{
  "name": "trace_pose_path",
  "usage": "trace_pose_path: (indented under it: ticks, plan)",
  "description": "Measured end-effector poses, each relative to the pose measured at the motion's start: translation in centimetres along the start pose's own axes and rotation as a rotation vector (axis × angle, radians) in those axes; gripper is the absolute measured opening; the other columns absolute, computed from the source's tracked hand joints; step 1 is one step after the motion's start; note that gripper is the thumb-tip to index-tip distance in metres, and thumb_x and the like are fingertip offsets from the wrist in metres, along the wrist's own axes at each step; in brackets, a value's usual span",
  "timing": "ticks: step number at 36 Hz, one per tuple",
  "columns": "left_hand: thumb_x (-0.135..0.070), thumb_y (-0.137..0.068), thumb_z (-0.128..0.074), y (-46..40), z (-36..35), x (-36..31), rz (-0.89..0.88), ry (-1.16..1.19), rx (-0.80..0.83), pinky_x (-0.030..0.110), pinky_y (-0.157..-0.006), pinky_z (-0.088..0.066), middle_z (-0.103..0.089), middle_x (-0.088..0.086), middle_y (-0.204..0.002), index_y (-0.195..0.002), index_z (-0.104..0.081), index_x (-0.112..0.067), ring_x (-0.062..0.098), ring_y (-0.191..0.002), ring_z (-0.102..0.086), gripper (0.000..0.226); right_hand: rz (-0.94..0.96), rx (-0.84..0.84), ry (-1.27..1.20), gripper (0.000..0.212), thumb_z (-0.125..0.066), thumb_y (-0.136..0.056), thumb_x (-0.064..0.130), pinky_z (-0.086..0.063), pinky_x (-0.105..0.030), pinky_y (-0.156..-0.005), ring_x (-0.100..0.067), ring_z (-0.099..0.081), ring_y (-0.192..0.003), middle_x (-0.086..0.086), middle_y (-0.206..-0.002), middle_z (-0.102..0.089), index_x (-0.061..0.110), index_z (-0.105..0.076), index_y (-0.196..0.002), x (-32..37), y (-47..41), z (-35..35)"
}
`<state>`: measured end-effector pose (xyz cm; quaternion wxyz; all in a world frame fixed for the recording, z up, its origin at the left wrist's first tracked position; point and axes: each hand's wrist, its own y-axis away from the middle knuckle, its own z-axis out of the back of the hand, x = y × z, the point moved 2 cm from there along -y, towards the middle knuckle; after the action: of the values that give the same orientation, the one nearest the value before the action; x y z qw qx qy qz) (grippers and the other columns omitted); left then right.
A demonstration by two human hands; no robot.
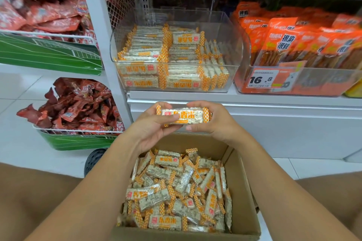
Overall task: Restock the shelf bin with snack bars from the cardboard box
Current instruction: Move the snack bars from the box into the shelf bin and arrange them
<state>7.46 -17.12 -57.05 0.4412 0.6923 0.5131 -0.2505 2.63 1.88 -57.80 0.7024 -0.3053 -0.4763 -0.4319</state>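
Both hands hold a small stack of white-and-orange snack bars (184,116) just above the far edge of the cardboard box (241,186). My left hand (154,125) grips the stack's left end, thumb across the front. My right hand (207,117) curls round its right end. The box, between my knees, is filled with several loose bars (176,188) of the same kind. Straight ahead on the shelf stands the clear plastic bin (233,49), partly filled with neat rows of matching bars (170,60).
An orange-packet bin (293,84) with a 16.8 price tag sits right of the clear bin. Green wire baskets (74,141) of red snack packets stand at the left, on a white tile floor. The white shelf edge (235,98) runs just beyond my hands.
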Motion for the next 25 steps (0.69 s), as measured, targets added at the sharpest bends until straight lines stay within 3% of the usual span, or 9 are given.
trace_pose_path:
  ticks: [3,6,10,13,16,19,22,24,25]
  plan:
    - [0.002,-0.065,-0.077,0.4,-0.3,-0.7,-0.035,-0.112,0.017,0.037,-0.087,-0.059,-0.064,0.025,-0.121,-0.089,-0.057,-0.013,0.033,-0.104,-0.07,0.035,-0.016,0.042,0.021,0.064,-0.092,-0.064,0.031,-0.041,-0.028,-0.105,-0.002,-0.054,-0.124,0.015,-0.126,-0.065,0.033,-0.067,-0.123,1.1,0.3,0.7]
    - [-0.001,-0.063,-0.079,1.0,-1.3,-2.3,-0.104,-0.225,0.048,0.034,-0.084,-0.06,-0.064,0.021,-0.118,-0.085,-0.056,-0.013,0.034,-0.105,-0.069,0.034,-0.054,0.122,-0.073,0.062,-0.089,-0.066,0.032,-0.051,-0.039,-0.103,-0.01,-0.06,-0.121,0.01,-0.133,-0.063,0.03,-0.068,-0.124,3.7,0.7,1.9]
    - [-0.006,-0.054,-0.09,1.9,-3.7,-7.5,-0.249,-0.479,0.148,0.04,-0.094,-0.056,-0.065,0.022,-0.123,-0.08,-0.06,-0.018,0.034,-0.102,-0.07,0.041,0.075,0.094,0.164,0.061,-0.087,-0.062,0.04,-0.044,-0.014,-0.093,0.014,-0.053,-0.114,0.019,-0.131,-0.06,0.035,-0.07,-0.121,9.1,0.1,4.6]
    - [-0.012,-0.053,-0.084,2.4,-5.4,-12.3,-0.359,-0.625,0.158,0.041,-0.094,-0.056,-0.067,0.017,-0.119,-0.08,-0.06,-0.019,0.033,-0.103,-0.07,0.037,0.171,0.078,0.134,0.055,-0.09,-0.058,0.035,-0.055,-0.023,-0.08,-0.004,-0.068,-0.094,0.006,-0.107,-0.072,0.026,-0.073,-0.11,13.0,-1.4,5.8]
    - [-0.018,-0.053,-0.088,1.9,-6.2,-15.3,-0.464,-0.768,0.128,0.041,-0.094,-0.055,-0.066,0.016,-0.121,-0.082,-0.06,-0.022,0.028,-0.1,-0.071,0.04,0.253,-0.001,0.263,0.055,-0.092,-0.056,0.042,-0.051,-0.031,-0.089,-0.008,-0.066,-0.1,0.009,-0.106,-0.071,0.027,-0.071,-0.104,15.3,-4.2,6.5]
    - [-0.02,-0.053,-0.091,0.0,-5.7,-16.6,-0.515,-0.768,0.085,0.044,-0.092,-0.054,-0.064,0.015,-0.121,-0.107,-0.059,-0.025,0.023,-0.099,-0.066,0.063,0.283,0.0,0.25,0.055,-0.094,-0.054,0.038,-0.053,-0.041,-0.096,-0.012,-0.067,-0.103,0.003,-0.107,-0.073,0.021,-0.072,-0.103,16.2,-7.5,7.2]
    - [-0.028,-0.065,-0.091,-3.2,-4.6,-17.5,-0.579,-0.789,-0.033,0.032,-0.087,-0.057,-0.054,0.002,-0.132,-0.138,-0.042,-0.029,0.016,-0.111,-0.063,0.087,0.268,0.033,0.203,0.05,-0.093,-0.059,0.023,-0.057,-0.04,-0.088,-0.018,-0.071,-0.092,-0.008,-0.102,-0.075,0.011,-0.074,-0.103,15.7,-11.3,7.7]
    - [-0.041,-0.081,-0.078,-5.4,-3.4,-18.3,-0.634,-1.077,-0.181,0.027,-0.082,-0.052,-0.051,0.0,-0.134,-0.148,-0.031,-0.026,0.01,-0.106,-0.061,0.083,0.216,-0.006,0.345,0.048,-0.094,-0.059,0.027,-0.055,-0.029,-0.082,-0.012,-0.069,-0.09,-0.002,-0.1,-0.074,0.016,-0.075,-0.101,14.8,-14.2,8.5]
    - [-0.046,-0.086,-0.071,-6.3,-2.6,-18.6,-0.68,-1.301,-0.246,0.03,-0.088,-0.049,-0.052,0.002,-0.135,-0.149,-0.03,-0.022,0.013,-0.11,-0.061,0.078,0.19,-0.044,0.444,0.048,-0.095,-0.059,0.03,-0.051,-0.024,-0.079,-0.011,-0.068,-0.093,0.002,-0.1,-0.073,0.019,-0.075,-0.101,14.3,-15.6,9.0]
